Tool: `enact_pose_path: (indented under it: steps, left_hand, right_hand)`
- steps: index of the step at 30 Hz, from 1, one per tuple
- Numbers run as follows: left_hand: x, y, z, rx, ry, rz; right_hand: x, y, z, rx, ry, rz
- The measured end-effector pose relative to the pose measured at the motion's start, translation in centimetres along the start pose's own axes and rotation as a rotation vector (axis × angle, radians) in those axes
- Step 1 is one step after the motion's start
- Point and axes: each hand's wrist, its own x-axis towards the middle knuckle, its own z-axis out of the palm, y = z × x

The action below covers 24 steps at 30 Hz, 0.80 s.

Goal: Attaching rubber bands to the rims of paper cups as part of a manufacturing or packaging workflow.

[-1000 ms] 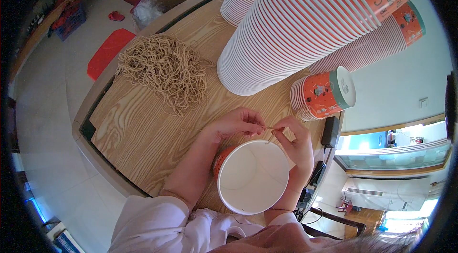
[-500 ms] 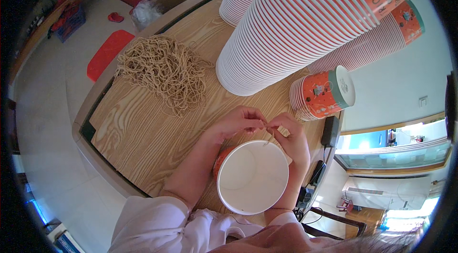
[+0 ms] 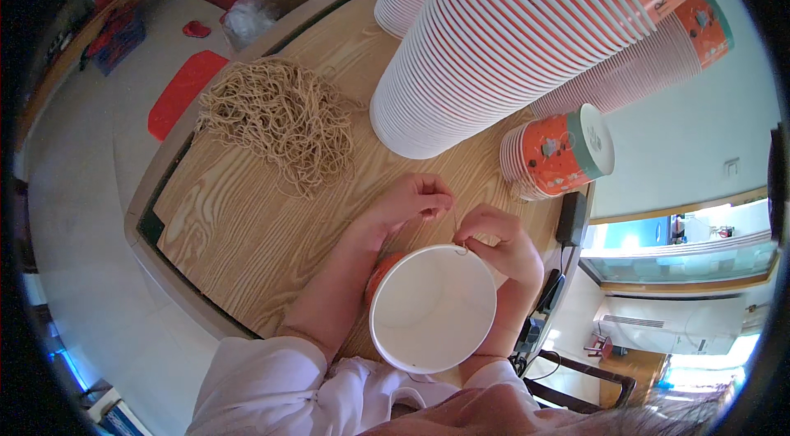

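Observation:
A paper cup (image 3: 432, 308), white inside and orange outside, stands open-side up at the near edge of the wooden table (image 3: 247, 230). My left hand (image 3: 411, 201) is just beyond its far rim, fingers pinched on a thin tan string (image 3: 457, 230). That string runs down to the rim, where my right hand (image 3: 498, 243) pinches it against the cup's edge. Both forearms flank the cup, partly hiding its orange wall.
A loose pile of tan string loops (image 3: 276, 119) lies on the table's left part. Tall leaning stacks of nested cups (image 3: 494, 49) fill the far side, with a short stack (image 3: 559, 152) lying on its side. A black adapter (image 3: 570, 218) sits at the right edge.
The hands have stayed at the cup's far rim. The string, held level between the fingertips before, now hangs down to the rim under my right fingers.

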Motion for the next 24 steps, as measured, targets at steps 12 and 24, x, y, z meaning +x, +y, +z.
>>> enact_pose_path:
  steps: [12,24]
  left_hand:
    - [-0.5,0.5,0.2,0.327,-0.454,0.048]
    - [-0.2,0.1,0.1,0.310,-0.263,-0.008]
  right_hand:
    - [-0.7,0.1,0.0,-0.065,-0.054,0.049]
    - [-0.4,-0.2,0.6,-0.117,0.059,0.216]
